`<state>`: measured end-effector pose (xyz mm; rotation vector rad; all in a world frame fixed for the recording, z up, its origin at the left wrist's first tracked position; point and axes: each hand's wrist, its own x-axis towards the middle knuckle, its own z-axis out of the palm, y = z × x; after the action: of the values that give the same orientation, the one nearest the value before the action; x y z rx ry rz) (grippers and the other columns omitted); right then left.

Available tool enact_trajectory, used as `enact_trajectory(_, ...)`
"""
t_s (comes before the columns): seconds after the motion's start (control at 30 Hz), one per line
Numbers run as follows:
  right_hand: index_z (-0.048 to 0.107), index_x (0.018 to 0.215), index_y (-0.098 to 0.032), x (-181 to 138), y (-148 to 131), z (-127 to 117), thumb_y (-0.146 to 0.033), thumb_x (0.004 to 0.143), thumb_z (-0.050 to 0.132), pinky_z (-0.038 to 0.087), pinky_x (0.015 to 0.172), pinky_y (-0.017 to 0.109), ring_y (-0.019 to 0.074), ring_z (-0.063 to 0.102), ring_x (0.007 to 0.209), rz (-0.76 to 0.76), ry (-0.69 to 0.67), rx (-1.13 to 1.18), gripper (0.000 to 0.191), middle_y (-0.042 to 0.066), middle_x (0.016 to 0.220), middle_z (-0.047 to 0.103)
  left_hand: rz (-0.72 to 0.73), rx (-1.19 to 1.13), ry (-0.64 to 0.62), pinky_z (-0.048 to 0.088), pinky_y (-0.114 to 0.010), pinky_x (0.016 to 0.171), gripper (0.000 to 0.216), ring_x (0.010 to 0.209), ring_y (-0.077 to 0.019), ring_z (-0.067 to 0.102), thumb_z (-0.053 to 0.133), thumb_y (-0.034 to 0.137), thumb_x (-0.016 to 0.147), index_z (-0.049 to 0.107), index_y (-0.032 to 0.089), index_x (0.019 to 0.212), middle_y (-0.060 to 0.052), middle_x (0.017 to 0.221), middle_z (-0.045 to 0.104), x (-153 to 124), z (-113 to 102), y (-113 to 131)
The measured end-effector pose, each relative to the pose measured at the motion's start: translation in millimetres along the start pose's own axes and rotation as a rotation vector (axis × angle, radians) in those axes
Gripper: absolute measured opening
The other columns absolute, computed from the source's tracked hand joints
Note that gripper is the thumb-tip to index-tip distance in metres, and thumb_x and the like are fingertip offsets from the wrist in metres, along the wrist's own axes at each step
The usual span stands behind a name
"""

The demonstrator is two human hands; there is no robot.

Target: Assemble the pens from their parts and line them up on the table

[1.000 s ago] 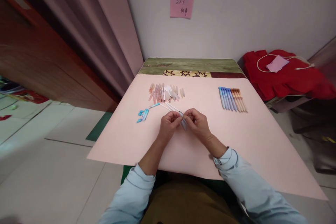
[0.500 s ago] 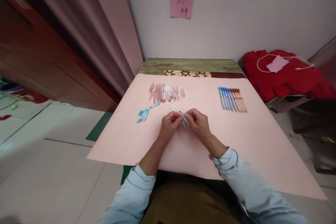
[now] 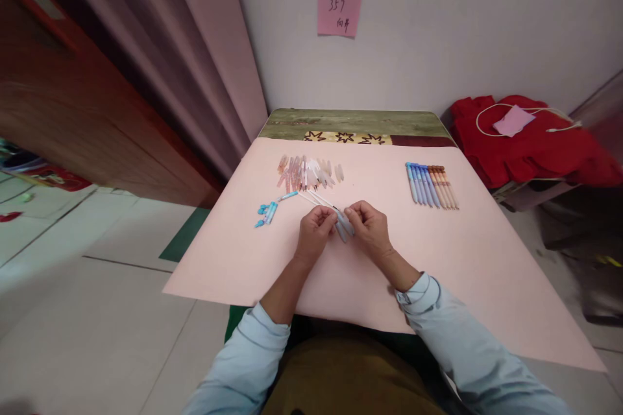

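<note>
Head camera: the left hand (image 3: 315,228) and right hand (image 3: 370,228) meet over the pink sheet (image 3: 233,259), both sets of fingers pinched on a pale blue pen (image 3: 343,225) between them. Thin refills (image 3: 311,196) lie just beyond the knuckles, and a row of pens (image 3: 431,185) sits well off to the right.

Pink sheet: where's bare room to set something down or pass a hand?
Bare: the gap between the parts pile and the pen row; the right side of the pink sheet below that row; the near-left corner below the blue caps. Crowded: centre-left, where left hand and right hand pinch a pen beside loose refills.
</note>
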<state>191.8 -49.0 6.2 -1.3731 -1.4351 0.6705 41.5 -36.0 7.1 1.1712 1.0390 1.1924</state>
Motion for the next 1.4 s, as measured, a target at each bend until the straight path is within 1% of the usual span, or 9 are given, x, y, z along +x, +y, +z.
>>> enact_trajectory(0.1, 0.059, 0.072, -0.020, 0.7, 1.3, -0.8, -0.046, 0.090, 0.055, 0.034, 0.050, 0.022, 0.0101, 0.041, 0.049, -0.012, -0.014, -0.028, 0.031, -0.005, 0.053, 0.048, 0.016, 0.016, -0.017, 0.039, -0.023, 0.054, 0.024, 0.052, -0.0091, 0.050, 0.070, 0.039, 0.078, 0.061, 0.017, 0.078, 0.004, 0.058, 0.055, -0.3, 0.1, -1.4)
enact_trajectory(0.27, 0.057, 0.065, -0.020, 1.4, 0.3, -2.4, -0.045, 0.092, 0.052, 0.033, 0.053, 0.022, 0.0100, 0.043, 0.051, -0.079, -0.029, -0.144, 0.038, -0.003, 0.053, 0.049, 0.053, 0.072, -0.039, 0.039, -0.022, 0.053, 0.025, 0.052, -0.0084, 0.049, 0.066, 0.040, 0.082, 0.061, 0.017, 0.079, 0.001, 0.066, 0.059, -1.7, 0.0, -2.8)
enact_trajectory(0.57, 0.057, 0.062, -0.019, 1.5, 0.5, -1.5, -0.044, 0.094, 0.049, 0.032, 0.053, 0.022, 0.0099, 0.043, 0.050, -0.126, -0.061, -0.156, 0.041, -0.002, 0.053, 0.052, 0.043, 0.084, -0.043, 0.040, -0.023, 0.053, 0.028, 0.052, -0.0088, 0.050, 0.065, 0.043, 0.083, 0.060, 0.017, 0.077, 0.001, 0.067, 0.060, -0.9, -1.1, -2.6)
enact_trajectory(0.77, 0.056, 0.060, -0.019, 1.6, 2.4, -0.6, -0.045, 0.093, 0.049, 0.032, 0.052, 0.022, 0.0097, 0.042, 0.050, -0.118, -0.150, -0.166, 0.043, -0.003, 0.052, 0.049, 0.078, 0.090, -0.086, 0.041, -0.023, 0.056, 0.028, 0.054, -0.0091, 0.050, 0.062, 0.043, 0.085, 0.061, 0.016, 0.080, 0.000, 0.069, 0.061, -1.3, -2.0, 1.4)
enact_trajectory(0.83, 0.056, 0.060, -0.019, 1.1, 1.8, -0.3, -0.045, 0.092, 0.050, 0.031, 0.052, 0.022, 0.0098, 0.042, 0.050, -0.124, -0.160, -0.175, 0.042, -0.003, 0.051, 0.048, 0.082, 0.094, -0.095, 0.041, -0.023, 0.056, 0.027, 0.055, -0.0094, 0.050, 0.062, 0.043, 0.086, 0.062, 0.016, 0.081, 0.001, 0.068, 0.060, -1.4, -2.1, 2.4)
enact_trajectory(1.0, 0.061, 0.067, -0.019, 0.3, -2.3, -1.0, -0.042, 0.090, 0.054, 0.033, 0.052, 0.022, 0.0099, 0.043, 0.050, -0.124, -0.118, -0.157, 0.034, -0.003, 0.053, 0.051, 0.072, 0.106, -0.104, 0.040, -0.023, 0.055, 0.025, 0.055, -0.0097, 0.049, 0.062, 0.041, 0.085, 0.062, 0.016, 0.082, 0.001, 0.066, 0.057, -1.7, -2.1, 2.2)
enact_trajectory(1.1, 0.062, 0.068, -0.019, 0.1, -4.0, -1.5, -0.040, 0.090, 0.055, 0.034, 0.053, 0.022, 0.0100, 0.045, 0.052, -0.117, -0.062, -0.145, 0.031, -0.003, 0.055, 0.053, 0.068, 0.133, -0.109, 0.040, -0.023, 0.055, 0.025, 0.055, -0.0094, 0.049, 0.062, 0.040, 0.086, 0.061, 0.016, 0.080, 0.001, 0.068, 0.058, -2.3, -1.5, 2.4)
enact_trajectory(1.23, 0.063, 0.071, -0.019, -0.6, -4.0, -0.8, -0.039, 0.089, 0.057, 0.035, 0.054, 0.022, 0.0097, 0.045, 0.051, -0.106, 0.002, -0.120, 0.028, -0.003, 0.056, 0.054, 0.067, 0.153, -0.118, 0.038, -0.022, 0.054, 0.026, 0.054, -0.0088, 0.046, 0.061, 0.041, 0.087, 0.059, 0.016, 0.078, 0.002, 0.066, 0.057, -3.0, -0.6, 4.3)
enact_trajectory(1.4, 0.064, 0.072, -0.018, -0.4, -2.6, -0.4, -0.038, 0.088, 0.058, 0.035, 0.053, 0.021, 0.0093, 0.045, 0.050, -0.108, -0.007, -0.098, 0.026, -0.004, 0.055, 0.053, 0.072, 0.146, -0.135, 0.039, -0.022, 0.055, 0.028, 0.056, -0.0089, 0.047, 0.059, 0.042, 0.087, 0.058, 0.016, 0.077, 0.002, 0.067, 0.055, -3.2, -1.0, 6.3)
